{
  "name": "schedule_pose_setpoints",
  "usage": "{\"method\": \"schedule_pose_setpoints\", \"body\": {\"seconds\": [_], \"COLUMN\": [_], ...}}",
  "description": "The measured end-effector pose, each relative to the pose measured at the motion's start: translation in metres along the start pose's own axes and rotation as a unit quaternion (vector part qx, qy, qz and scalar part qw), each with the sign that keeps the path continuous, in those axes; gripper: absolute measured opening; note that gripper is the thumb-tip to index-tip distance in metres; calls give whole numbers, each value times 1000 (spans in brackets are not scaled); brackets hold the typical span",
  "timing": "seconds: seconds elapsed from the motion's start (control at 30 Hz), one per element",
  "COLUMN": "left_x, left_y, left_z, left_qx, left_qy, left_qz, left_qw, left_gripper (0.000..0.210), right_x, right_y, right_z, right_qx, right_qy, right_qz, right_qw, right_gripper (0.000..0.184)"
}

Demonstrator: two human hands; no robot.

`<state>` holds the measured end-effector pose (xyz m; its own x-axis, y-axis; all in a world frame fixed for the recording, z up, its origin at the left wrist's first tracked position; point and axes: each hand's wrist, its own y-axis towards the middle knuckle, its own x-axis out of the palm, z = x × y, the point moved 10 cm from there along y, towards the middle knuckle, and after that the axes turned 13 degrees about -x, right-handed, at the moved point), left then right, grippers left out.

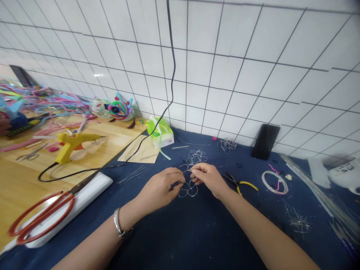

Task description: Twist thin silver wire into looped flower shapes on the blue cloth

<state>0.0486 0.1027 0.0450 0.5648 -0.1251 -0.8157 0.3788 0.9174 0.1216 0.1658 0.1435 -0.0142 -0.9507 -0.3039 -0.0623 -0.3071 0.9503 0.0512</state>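
Both hands pinch a thin silver wire bent into flower-like loops (189, 192), held above the dark blue cloth. My left hand (165, 184) closes its thumb and fingers on the wire's left side. On the right side, my right hand (206, 176) pinches it between thumb and forefinger. Just beyond my fingers, more looped wire (197, 156) lies on the cloth. To the right of my right hand rest pliers with yellow handles (239, 183), their jaws toward my wrist. Fingertips partly hide the wire where it is gripped.
Left are red-handled scissors (45, 217) on a white power strip (95, 191) and a yellow glue gun (69, 146). A tissue pack (161, 133), black phone (266, 141), tape-like ring (275, 182) and wire bundle (309, 183) surround the cloth. A black cable (140, 140) crosses the left side.
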Motion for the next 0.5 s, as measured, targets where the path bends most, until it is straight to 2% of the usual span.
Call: {"method": "schedule_pose_setpoints", "body": {"seconds": [0.27, 0.5], "left_x": [0, 3], "left_y": [0, 0], "left_z": [3, 0], "left_qx": [10, -15], "left_qy": [-1, 15], "left_qz": [0, -10], "left_qw": [1000, 1000], "left_gripper": [20, 16], "right_x": [1, 4], "right_y": [-2, -4], "right_z": [0, 8], "right_qx": [15, 40], "right_qy": [40, 87], "right_qz": [4, -3], "right_qw": [999, 995], "right_gripper": [18, 19]}}
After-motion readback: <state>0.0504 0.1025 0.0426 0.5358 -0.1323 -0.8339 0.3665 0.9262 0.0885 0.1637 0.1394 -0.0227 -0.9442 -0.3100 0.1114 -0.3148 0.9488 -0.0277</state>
